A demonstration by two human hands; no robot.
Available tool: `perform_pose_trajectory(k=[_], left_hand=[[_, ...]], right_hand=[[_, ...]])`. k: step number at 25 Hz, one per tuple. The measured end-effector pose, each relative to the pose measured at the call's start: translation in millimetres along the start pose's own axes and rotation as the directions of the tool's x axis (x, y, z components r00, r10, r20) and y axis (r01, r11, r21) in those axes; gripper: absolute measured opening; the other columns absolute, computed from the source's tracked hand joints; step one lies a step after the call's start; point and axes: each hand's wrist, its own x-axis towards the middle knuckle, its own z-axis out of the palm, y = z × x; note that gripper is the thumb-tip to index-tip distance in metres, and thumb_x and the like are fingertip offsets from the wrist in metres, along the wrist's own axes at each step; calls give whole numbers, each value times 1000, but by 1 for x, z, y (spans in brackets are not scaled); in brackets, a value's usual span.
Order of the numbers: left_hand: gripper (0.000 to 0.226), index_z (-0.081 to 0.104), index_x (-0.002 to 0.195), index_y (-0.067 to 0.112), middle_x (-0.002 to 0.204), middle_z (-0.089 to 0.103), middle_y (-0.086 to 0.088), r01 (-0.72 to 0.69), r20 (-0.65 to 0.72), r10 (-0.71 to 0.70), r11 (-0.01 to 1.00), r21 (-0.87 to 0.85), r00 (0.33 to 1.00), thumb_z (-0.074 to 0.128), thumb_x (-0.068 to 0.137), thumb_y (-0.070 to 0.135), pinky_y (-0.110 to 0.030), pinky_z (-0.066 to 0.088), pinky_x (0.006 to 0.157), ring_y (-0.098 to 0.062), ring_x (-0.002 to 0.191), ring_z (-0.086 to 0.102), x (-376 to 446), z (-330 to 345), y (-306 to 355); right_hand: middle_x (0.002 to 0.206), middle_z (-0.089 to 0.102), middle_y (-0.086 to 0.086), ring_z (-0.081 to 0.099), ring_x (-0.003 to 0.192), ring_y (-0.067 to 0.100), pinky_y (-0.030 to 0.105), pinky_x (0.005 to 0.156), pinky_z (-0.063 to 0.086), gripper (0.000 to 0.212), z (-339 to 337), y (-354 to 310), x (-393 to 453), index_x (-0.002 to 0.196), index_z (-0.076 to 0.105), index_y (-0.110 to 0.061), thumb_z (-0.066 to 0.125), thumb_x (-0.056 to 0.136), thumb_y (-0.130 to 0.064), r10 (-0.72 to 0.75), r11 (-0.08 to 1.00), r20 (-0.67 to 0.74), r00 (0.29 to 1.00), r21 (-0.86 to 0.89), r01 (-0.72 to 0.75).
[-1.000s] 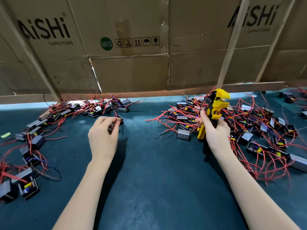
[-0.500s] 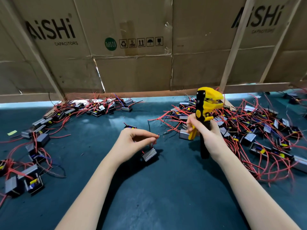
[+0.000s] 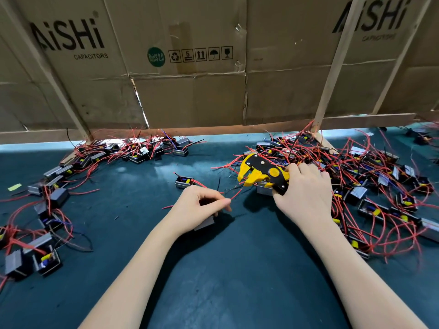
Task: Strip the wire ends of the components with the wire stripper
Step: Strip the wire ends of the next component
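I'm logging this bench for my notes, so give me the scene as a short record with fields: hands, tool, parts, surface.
left hand: pinches a red wire, with a grey component under the palm
right hand: grips the wire stripper, its yellow head pointing left
stripper and wire: apart, wire not in the head
lone component: on the mat behind the left hand
piles: components with red wires at left and right
surface: dark green mat
backdrop: cardboard boxes

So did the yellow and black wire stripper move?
Yes. The yellow and black wire stripper tipped from upright to lying sideways, low over the dark green table, head pointing left, gripped by the right hand.
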Motion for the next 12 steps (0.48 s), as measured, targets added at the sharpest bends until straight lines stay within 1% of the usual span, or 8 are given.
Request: perform_pose_trajectory(k=[3,6,8,12], left_hand=[[26,74,68,20,63,68,3,17,1,-17,1000,-16,1000,66,93,23,-16,42,61,-2,58,56,0,3,2],[29,71,64,21,63,68,-3,47,-31,-47,999,-10,998,66,92,23,-23,42,59,-7,56,56,1,2,2],[30,69,62,21,61,66,-2,57,-59,-57,998,-4,997,66,92,22,-23,41,59,-8,56,54,1,2,0],[32,67,60,18,61,64,6,77,-91,-83,995,-64,992,65,92,18,-14,41,58,-3,53,53,2,2,-1]], right_hand=[[90,63,14,57,91,35,43,82,39,51,1,-2,-2,94,64,-6,77,68,-49,-56,998,6,998,-33,56],[93,64,11,57,93,34,43,83,39,49,2,-4,-2,96,65,-9,77,70,-49,-76,996,17,997,-43,77],[93,63,10,57,93,34,42,84,38,48,2,-4,-2,97,65,-10,76,71,-49,-81,996,22,996,-42,82],[94,63,10,56,95,34,42,86,36,47,3,-1,-1,99,66,-11,74,73,-49,-69,997,41,997,-32,71]])
